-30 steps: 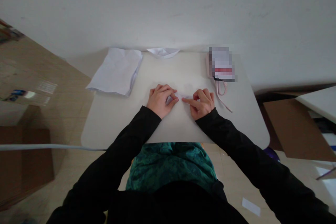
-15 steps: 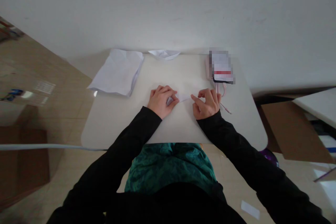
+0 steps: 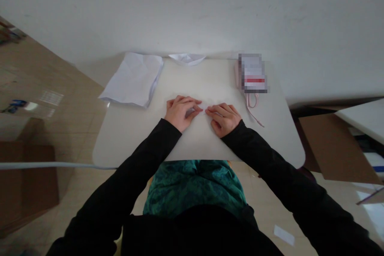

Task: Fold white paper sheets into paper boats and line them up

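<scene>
A small piece of folded white paper (image 3: 204,107) lies on the white table, mostly covered by my fingers. My left hand (image 3: 183,112) pinches its left side between thumb and fingers. From the right, my right hand (image 3: 223,118) has its fingers curled, with the fingertips pressed on the paper close to the left fingertips. How the paper is folded under the hands I cannot make out. Behind it, at the table's back edge, sits a folded white paper boat (image 3: 187,59).
A stack of creased white paper sheets (image 3: 133,80) lies at the table's back left. A blurred-out device or box (image 3: 254,73) with a pink cord (image 3: 253,112) is at the back right. The wall stands right behind the table (image 3: 198,144). Open cardboard (image 3: 336,148) is on the right.
My right hand has moved left along the paper, bringing its fingertips close to my left hand's. My left hand stays almost in place, holding the paper.
</scene>
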A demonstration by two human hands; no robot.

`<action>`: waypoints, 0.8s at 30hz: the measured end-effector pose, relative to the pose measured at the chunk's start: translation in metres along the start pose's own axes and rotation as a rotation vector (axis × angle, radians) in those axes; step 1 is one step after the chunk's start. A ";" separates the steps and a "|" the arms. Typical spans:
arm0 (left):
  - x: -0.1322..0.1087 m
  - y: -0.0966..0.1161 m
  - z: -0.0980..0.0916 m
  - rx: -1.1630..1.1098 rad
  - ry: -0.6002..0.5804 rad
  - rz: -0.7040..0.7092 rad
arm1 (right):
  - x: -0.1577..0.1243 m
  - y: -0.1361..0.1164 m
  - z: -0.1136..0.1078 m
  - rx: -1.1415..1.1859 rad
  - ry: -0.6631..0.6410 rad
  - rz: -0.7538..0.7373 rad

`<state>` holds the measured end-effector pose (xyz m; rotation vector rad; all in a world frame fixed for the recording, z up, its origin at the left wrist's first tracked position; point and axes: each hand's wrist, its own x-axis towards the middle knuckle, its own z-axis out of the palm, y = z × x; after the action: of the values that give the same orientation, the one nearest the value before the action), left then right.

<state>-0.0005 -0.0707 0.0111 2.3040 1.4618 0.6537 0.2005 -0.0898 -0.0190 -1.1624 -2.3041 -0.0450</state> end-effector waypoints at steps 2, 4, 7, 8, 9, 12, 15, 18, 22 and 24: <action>-0.004 -0.006 -0.004 0.006 -0.008 -0.005 | -0.001 0.000 -0.001 -0.004 -0.017 0.015; -0.008 -0.012 -0.007 0.008 -0.026 0.013 | -0.001 0.001 0.000 0.000 -0.011 0.018; -0.016 -0.017 -0.010 0.009 -0.042 0.108 | 0.000 0.003 0.002 0.044 0.044 0.010; -0.018 -0.018 -0.011 0.012 -0.047 0.141 | 0.001 0.004 0.004 0.072 0.061 0.007; -0.020 -0.017 -0.012 0.018 -0.057 0.167 | 0.003 0.006 0.005 0.103 0.073 0.002; -0.024 -0.012 -0.015 0.051 -0.115 0.204 | 0.009 0.010 0.008 0.170 0.066 -0.030; -0.024 -0.007 -0.017 0.086 -0.129 0.188 | 0.018 0.014 0.012 0.153 0.038 -0.097; -0.021 -0.009 -0.015 0.077 -0.086 0.168 | 0.027 0.017 0.016 0.094 0.003 -0.164; -0.016 -0.019 -0.009 0.025 -0.031 0.189 | 0.036 0.020 0.019 0.017 -0.030 -0.214; -0.015 -0.025 -0.006 -0.012 0.000 0.227 | 0.038 0.019 0.019 0.015 -0.040 -0.222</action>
<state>-0.0278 -0.0735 0.0006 2.4823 1.2027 0.7200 0.1885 -0.0446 -0.0202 -0.9026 -2.4555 -0.0872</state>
